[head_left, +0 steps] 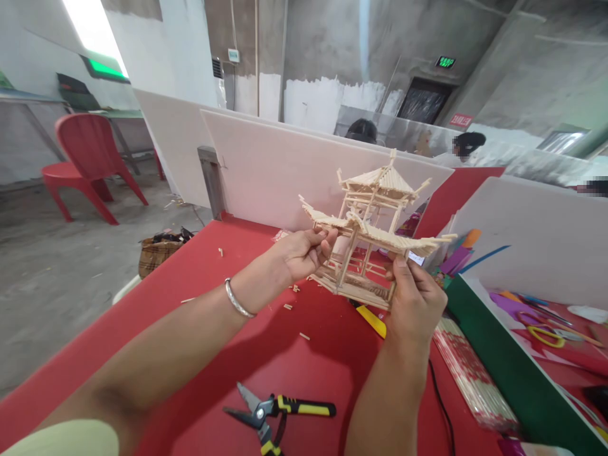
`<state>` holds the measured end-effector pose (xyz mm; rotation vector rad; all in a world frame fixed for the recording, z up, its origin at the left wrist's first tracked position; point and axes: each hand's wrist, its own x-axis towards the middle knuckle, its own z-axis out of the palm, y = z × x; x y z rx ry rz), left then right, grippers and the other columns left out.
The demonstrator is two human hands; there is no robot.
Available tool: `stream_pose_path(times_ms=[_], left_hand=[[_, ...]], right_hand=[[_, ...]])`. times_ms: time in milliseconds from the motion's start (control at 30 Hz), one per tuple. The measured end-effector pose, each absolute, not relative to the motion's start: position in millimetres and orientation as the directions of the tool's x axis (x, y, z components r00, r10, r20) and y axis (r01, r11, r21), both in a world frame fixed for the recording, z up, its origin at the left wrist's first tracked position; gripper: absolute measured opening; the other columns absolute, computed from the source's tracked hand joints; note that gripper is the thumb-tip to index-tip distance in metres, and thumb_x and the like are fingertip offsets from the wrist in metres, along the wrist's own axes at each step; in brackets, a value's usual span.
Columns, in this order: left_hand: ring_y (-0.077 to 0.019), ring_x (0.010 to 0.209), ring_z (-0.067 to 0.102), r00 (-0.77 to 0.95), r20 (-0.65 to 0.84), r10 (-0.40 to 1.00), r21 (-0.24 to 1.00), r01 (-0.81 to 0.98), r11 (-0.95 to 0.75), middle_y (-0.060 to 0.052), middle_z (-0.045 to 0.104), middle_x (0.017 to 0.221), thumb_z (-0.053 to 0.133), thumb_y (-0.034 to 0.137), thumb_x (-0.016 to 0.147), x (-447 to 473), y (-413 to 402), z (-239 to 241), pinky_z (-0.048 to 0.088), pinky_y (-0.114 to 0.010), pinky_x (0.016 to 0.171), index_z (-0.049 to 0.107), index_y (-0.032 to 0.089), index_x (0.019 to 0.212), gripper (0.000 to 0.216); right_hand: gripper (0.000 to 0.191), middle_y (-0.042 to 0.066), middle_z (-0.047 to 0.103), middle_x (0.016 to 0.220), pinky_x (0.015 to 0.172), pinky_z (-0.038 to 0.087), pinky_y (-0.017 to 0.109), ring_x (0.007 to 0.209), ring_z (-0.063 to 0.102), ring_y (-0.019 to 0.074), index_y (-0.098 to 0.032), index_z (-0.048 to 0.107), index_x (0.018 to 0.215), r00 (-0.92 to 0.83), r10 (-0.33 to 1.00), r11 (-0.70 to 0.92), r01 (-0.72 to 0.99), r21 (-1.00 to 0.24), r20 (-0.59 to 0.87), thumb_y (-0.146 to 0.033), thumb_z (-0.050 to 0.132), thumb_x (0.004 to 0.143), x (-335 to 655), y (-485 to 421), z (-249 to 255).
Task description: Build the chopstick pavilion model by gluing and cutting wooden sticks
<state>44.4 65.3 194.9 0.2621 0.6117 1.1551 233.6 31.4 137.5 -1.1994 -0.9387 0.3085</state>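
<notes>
A small pavilion model point(375, 234) built of pale wooden sticks, with two tiers of upswept roofs, is held up over the red table. My right hand point(415, 288) grips its right corner post just under the lower roof, thumb in front. At the left, my left hand point(308, 252) is closed with its fingertips pinched beneath the lower roof's edge; whether they grip the model or a tiny piece is hidden. Below my arms lie shears point(266, 408) with black and yellow handles, blades spread. A yellow-handled tool point(372, 321) lies partly under the model.
Short stick offcuts point(304, 336) are scattered on the red table point(209, 278). To the right lie a wrapped bundle of sticks point(475, 373), a green divider point(513, 361) and scissors point(546, 335). White panels point(280, 164) stand behind; several people sit beyond.
</notes>
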Motion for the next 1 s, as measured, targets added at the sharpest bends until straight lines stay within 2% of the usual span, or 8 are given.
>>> stream_pose_path(times_ms=[300,533,633,867,1000], left_hand=[[-0.0079,0.055,0.068,0.146,-0.380,0.913,0.541,-0.766,0.348,-0.002,0.066,0.076,0.044,-0.009,0.093,53,56,208,0.045,-0.010,0.039,0.056,0.012,0.098,0.025],[-0.0089,0.059,0.071,0.126,-0.375,0.918,0.531,-0.783,0.324,-0.004,0.070,0.085,0.049,-0.007,0.092,56,57,208,0.046,-0.011,0.041,0.056,0.014,0.110,0.028],[-0.0093,0.060,0.072,0.128,-0.365,0.922,0.530,-0.786,0.318,-0.004,0.071,0.088,0.051,-0.007,0.092,56,59,206,0.046,-0.011,0.042,0.055,0.014,0.110,0.028],[-0.0088,0.062,0.072,0.077,-0.383,0.921,0.600,-0.737,0.311,-0.003,0.067,0.079,0.045,-0.005,0.096,55,53,213,0.044,-0.011,0.040,0.055,0.012,0.101,0.021],[-0.0099,0.061,0.072,0.112,-0.338,0.935,0.572,-0.764,0.298,-0.003,0.067,0.076,0.044,-0.006,0.096,52,54,207,0.044,-0.012,0.041,0.056,0.012,0.103,0.023]], right_hand=[[0.037,-0.003,0.055,0.055,0.057,0.038,0.027,0.059,0.051,0.0145,-0.017,0.070,0.069,0.614,0.672,0.377,0.198,-0.905,0.415,-0.053,0.076,0.076,235,38,132],[0.047,-0.002,0.054,0.055,0.053,0.037,0.027,0.057,0.050,0.0148,-0.016,0.071,0.072,0.594,0.656,0.379,0.274,-0.884,0.465,-0.062,0.069,0.080,232,37,132],[0.049,-0.002,0.054,0.055,0.053,0.037,0.027,0.057,0.051,0.0154,-0.017,0.070,0.071,0.581,0.659,0.389,0.282,-0.877,0.478,-0.065,0.068,0.080,232,37,132],[0.044,-0.003,0.049,0.054,0.053,0.035,0.027,0.057,0.048,0.0138,-0.017,0.066,0.066,0.583,0.683,0.396,0.212,-0.893,0.441,-0.059,0.072,0.078,230,41,131],[0.040,-0.004,0.050,0.056,0.053,0.035,0.026,0.057,0.046,0.0129,-0.017,0.064,0.066,0.567,0.713,0.396,0.162,-0.904,0.413,-0.055,0.074,0.078,231,44,127]])
